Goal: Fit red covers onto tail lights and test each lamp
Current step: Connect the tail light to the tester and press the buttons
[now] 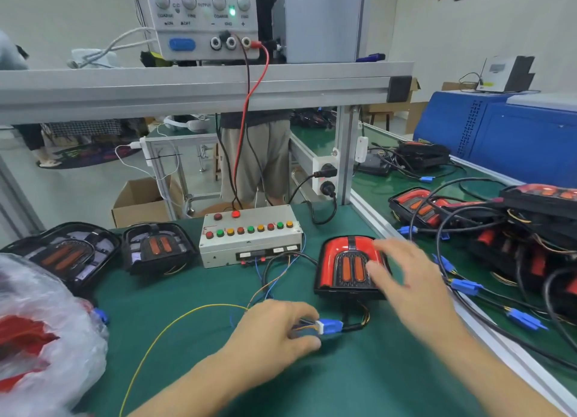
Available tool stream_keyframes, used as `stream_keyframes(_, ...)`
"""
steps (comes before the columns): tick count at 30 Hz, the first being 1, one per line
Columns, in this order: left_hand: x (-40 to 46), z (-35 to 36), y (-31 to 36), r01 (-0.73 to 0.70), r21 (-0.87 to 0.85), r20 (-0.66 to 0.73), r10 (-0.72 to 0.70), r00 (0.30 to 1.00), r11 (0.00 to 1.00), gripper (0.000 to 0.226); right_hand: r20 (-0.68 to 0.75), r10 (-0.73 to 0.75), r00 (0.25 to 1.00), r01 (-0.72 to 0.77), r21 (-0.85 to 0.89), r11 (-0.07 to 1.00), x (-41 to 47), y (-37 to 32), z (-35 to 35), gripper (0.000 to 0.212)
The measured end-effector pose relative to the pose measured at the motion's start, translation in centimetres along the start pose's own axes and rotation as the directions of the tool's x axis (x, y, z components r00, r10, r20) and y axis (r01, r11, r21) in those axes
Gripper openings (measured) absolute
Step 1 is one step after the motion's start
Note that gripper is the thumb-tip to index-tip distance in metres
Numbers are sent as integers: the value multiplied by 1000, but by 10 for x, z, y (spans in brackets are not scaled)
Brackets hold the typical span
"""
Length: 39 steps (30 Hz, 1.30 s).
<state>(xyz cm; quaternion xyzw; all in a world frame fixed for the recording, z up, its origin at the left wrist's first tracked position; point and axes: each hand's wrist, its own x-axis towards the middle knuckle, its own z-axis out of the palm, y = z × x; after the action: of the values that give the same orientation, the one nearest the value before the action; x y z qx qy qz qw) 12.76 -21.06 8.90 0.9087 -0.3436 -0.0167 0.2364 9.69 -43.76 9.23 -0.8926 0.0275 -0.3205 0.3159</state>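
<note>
A tail light with its red cover fitted (343,263) lies on the green mat right of centre. Its black cable runs to a blue connector (331,326) joined to a white plug. My left hand (274,335) is shut on that plug end, fingers pinching the wires. My right hand (409,279) hovers open and blurred over the lamp's right side. The white test box (249,238) with coloured buttons stands behind, one red lamp lit. Two uncovered black tail lights (156,248) (62,254) rest at the left. A clear bag of red covers (37,332) fills the lower left.
A pile of finished tail lights with cables and blue connectors (499,229) crowds the bench at the right. A power supply (203,20) sits on the aluminium shelf above, with red and black leads hanging down. A person stands behind the bench. A blue machine (505,135) stands far right.
</note>
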Motion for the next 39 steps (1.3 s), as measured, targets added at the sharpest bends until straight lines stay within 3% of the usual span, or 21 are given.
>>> stream_keyframes(2,2,-2,-3,0,-88,-43,-4,999,996,21,204,-247,947,267,-77,961,-14,-15,2,42)
stream_keyframes(4,4,-4,-6,21,-108,-62,-28,998,994,23,506,-244,828,347,-119,930,-21,-26,8,53)
stream_keyframes(6,7,-5,-6,52,-157,-68,-64,996,986,23,602,-228,765,441,-231,867,-23,-30,17,52)
stream_keyframes(9,13,-7,-4,63,-167,-79,-77,994,984,21,495,-331,804,544,-386,745,-22,-39,26,34)
stream_keyframes(12,17,-12,-1,58,-74,-74,-63,995,996,25,398,-398,827,542,-374,752,-23,-41,33,21)
stream_keyframes(14,19,-19,-1,93,-150,-39,-100,994,984,25,356,-421,834,542,-383,748,-24,-43,33,15)
stream_keyframes(18,21,-28,-9,158,-385,39,-155,987,909,13,292,-441,849,527,-403,748,-28,-49,33,23)
stream_keyframes(21,23,-28,-9,155,-405,43,-150,988,901,17,274,-414,868,495,-410,766,-29,-57,35,29)
stream_keyframes(25,23,-46,-35,178,-399,-13,-200,980,899,16,205,-244,948,296,-289,910,-24,-53,16,15)
stream_keyframes(26,22,-52,-44,191,-343,13,-199,980,920,15,212,-157,965,199,-195,960,-20,-49,10,15)
stream_keyframes(28,22,-52,-57,153,-55,118,-145,982,987,18,233,-8,972,9,-3,1000,-12,-46,4,19)
stream_keyframes(29,22,-49,-55,111,72,194,-123,973,991,24,193,47,980,-63,75,995,-8,-44,5,19)
stream_keyframes(30,23,-45,-52,97,91,253,-118,960,991,32,138,108,985,-125,123,984,-3,-41,7,17)
stream_keyframes(32,28,-36,-41,170,-116,275,-133,952,979,35,99,281,954,-293,136,946,6,-31,10,18)
stream_keyframes(34,42,-25,-31,233,-292,170,-189,967,928,25,157,451,879,-475,192,859,7,-13,14,23)
stream_keyframes(37,64,-10,-11,318,-405,111,-299,948,857,47,241,615,751,-660,313,683,6,7,21,31)
stream_keyframes(39,77,-1,5,388,-494,164,-355,920,778,55,292,692,661,-746,362,560,6,15,23,56)
